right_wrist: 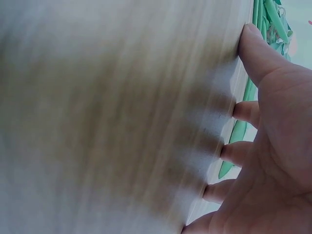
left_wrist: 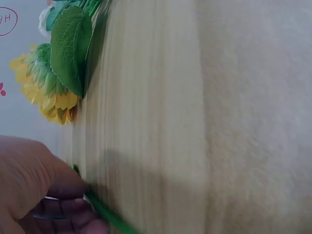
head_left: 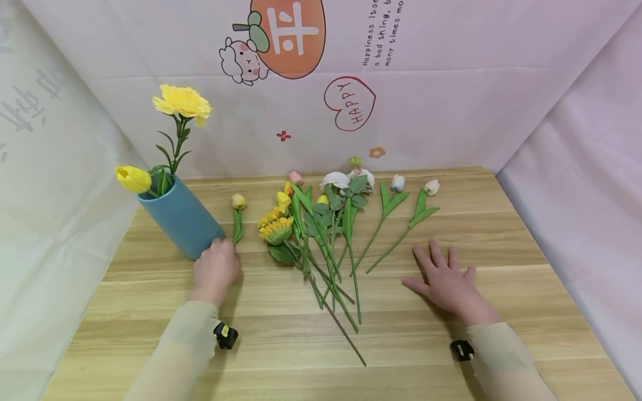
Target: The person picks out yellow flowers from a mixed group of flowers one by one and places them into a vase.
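Note:
My left hand (head_left: 217, 268) is low over the table beside the base of a blue vase (head_left: 183, 217). Between its thumb and fingers it pinches the green stem (left_wrist: 114, 219) of a pale yellow tulip (head_left: 238, 201), whose bloom points toward the back wall. The vase leans to the left and holds a yellow carnation (head_left: 183, 103) and a yellow tulip (head_left: 134, 179). Flat on the right side of the table rests my right hand (head_left: 446, 281), fingers spread and holding nothing. Nearest to it lies a white tulip (head_left: 431, 187) with its stem angled toward the hand.
Several flowers lie in a loose pile mid-table, among them a yellow sunflower (head_left: 277, 231), white roses (head_left: 336, 179) and a pink tulip (head_left: 295, 177). A pale blue tulip (head_left: 397, 182) lies right of them. A printed white cloth (head_left: 426, 111) stands behind the wooden table (head_left: 421, 345).

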A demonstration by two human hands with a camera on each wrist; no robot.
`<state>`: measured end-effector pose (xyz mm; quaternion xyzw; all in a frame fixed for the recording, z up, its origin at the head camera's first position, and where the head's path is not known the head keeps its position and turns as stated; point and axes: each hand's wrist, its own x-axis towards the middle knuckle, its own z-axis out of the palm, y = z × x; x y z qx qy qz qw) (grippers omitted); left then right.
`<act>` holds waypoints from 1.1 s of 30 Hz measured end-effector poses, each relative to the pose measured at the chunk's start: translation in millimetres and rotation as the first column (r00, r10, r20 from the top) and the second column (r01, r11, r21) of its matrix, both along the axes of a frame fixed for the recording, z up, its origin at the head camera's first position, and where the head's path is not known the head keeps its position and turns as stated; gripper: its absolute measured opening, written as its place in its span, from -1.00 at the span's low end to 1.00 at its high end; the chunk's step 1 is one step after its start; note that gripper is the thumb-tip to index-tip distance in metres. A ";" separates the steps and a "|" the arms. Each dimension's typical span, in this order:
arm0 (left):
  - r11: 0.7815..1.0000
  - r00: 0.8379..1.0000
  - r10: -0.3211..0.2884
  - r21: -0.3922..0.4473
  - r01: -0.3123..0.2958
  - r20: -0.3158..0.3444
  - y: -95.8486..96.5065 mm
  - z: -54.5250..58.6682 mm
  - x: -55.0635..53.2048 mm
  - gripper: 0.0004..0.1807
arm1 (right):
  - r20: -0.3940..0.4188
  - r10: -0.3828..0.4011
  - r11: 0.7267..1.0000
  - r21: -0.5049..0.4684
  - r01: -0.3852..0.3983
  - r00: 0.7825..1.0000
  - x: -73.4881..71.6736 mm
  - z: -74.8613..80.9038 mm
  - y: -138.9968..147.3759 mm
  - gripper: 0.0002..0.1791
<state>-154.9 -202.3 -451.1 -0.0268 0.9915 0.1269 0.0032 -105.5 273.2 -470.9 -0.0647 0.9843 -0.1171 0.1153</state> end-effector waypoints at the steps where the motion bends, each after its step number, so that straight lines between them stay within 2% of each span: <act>1: 1.000 1.000 0.004 0.002 -0.004 0.013 -0.1 0.8 -1.2 -0.82 | -0.001 0.001 1.000 0.000 -0.001 1.000 -0.1 -0.1 0.0 0.01; 6: 1.000 0.997 0.024 0.013 -0.025 0.073 0.0 5.0 -5.7 -0.84 | 0.009 0.001 1.000 -0.006 0.000 1.000 -0.7 -0.7 0.9 0.01; 10: 1.000 0.998 0.020 0.021 -0.022 0.054 1.0 7.7 -3.4 -0.89 | 0.011 0.000 1.000 -0.011 0.001 1.000 -1.0 -1.1 2.2 0.01; 14: 1.000 0.996 -0.024 0.013 0.026 -0.084 3.2 11.6 2.1 -0.91 | 0.008 0.003 1.000 -0.012 -0.003 1.000 -2.1 -1.5 2.7 0.01; 16: 0.999 0.983 -0.054 -0.004 0.054 -0.176 5.4 15.0 4.6 -0.89 | 0.011 0.003 1.000 -0.011 -0.003 1.000 -2.4 -1.5 2.4 0.01; 18: 0.996 0.960 -0.086 -0.031 0.081 -0.267 8.3 19.3 6.6 -0.90 | 0.008 0.006 1.000 -0.011 -0.005 1.000 -2.4 -1.8 2.4 0.01; 20: 0.993 0.931 -0.119 -0.053 0.107 -0.346 11.3 24.4 7.7 -0.94 | 0.014 0.004 1.000 -0.010 -0.004 1.000 -1.9 -1.3 2.0 0.01; 23: 0.984 0.870 -0.176 -0.087 0.153 -0.461 15.8 32.0 8.6 -0.93 | 0.022 -0.002 1.000 -0.014 0.002 1.000 -1.3 -0.5 1.8 0.01; 25: 0.975 0.814 -0.221 -0.119 0.187 -0.537 18.6 36.8 8.6 -0.90 | 0.025 -0.003 1.000 -0.017 0.003 1.000 -0.9 0.2 1.7 0.01; 28: 0.956 0.715 -0.293 -0.185 0.227 -0.635 22.3 43.8 7.8 -0.91 | 0.024 -0.004 1.000 -0.019 0.004 1.000 -1.1 0.4 1.7 0.01; 31: 0.938 0.621 -0.346 -0.235 0.256 -0.704 26.3 50.9 6.9 -0.90 | 0.023 -0.002 1.000 -0.015 0.002 1.000 -1.8 0.6 1.4 0.01; 33: 0.924 0.577 -0.377 -0.255 0.284 -0.725 29.6 56.5 7.9 -0.89 | 0.026 -0.003 1.000 -0.012 0.003 1.000 -2.4 0.5 1.2 0.02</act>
